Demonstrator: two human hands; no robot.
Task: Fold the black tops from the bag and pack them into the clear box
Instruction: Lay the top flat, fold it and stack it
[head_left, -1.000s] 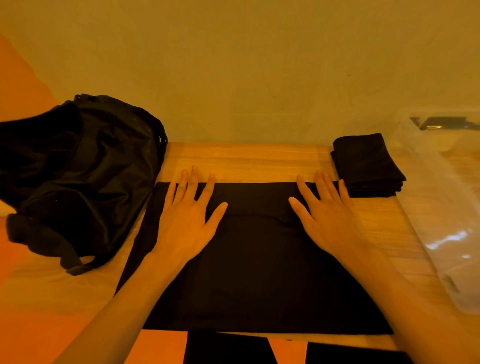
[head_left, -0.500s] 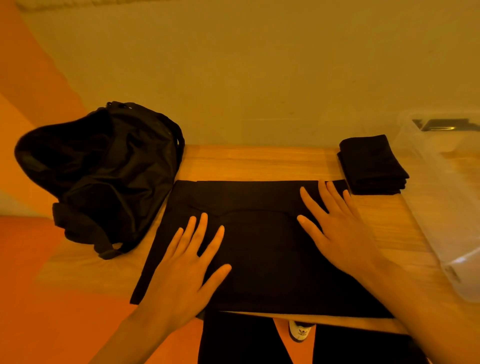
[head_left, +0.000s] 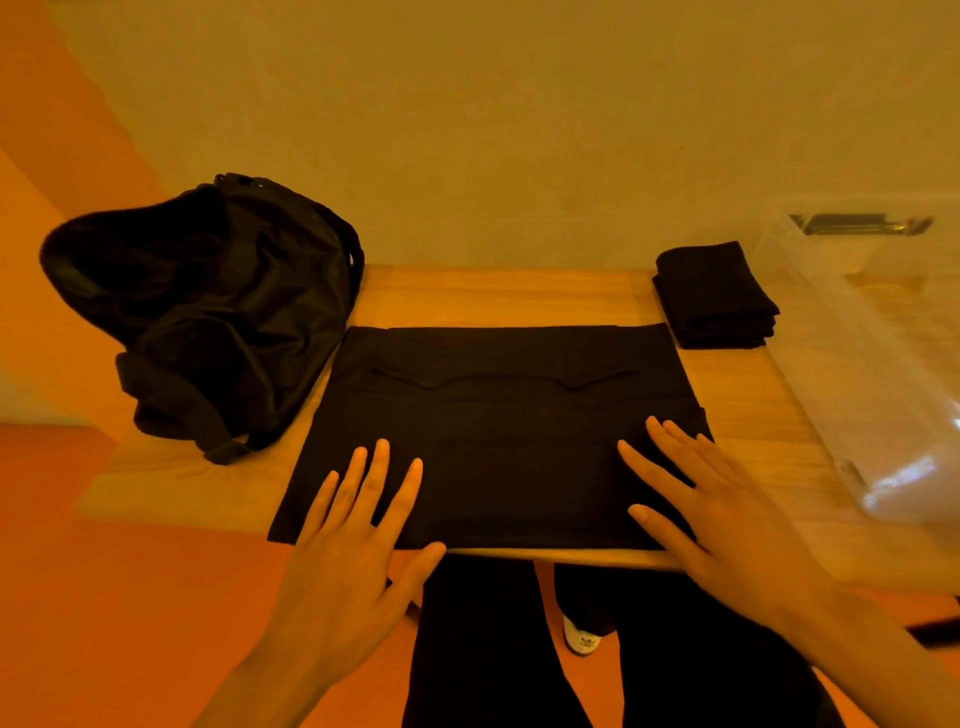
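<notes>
A black top (head_left: 498, 415) lies flat in the middle of the wooden table (head_left: 493, 296), its sleeves folded in across the upper part. My left hand (head_left: 353, 540) lies flat with spread fingers on the top's near left edge. My right hand (head_left: 717, 509) lies flat on its near right corner. A black bag (head_left: 208, 306) slumps at the table's left end. A stack of folded black tops (head_left: 717, 296) sits at the far right. The clear box (head_left: 883, 364) stands at the right edge.
A plain wall rises right behind the table. My dark trouser legs (head_left: 488, 649) and a white shoe (head_left: 582, 636) show below the table's near edge. The floor to the left is orange.
Both hands have slid from the far part of the top towards me, down to its near edge, staying flat on the cloth. The view has pulled back.
</notes>
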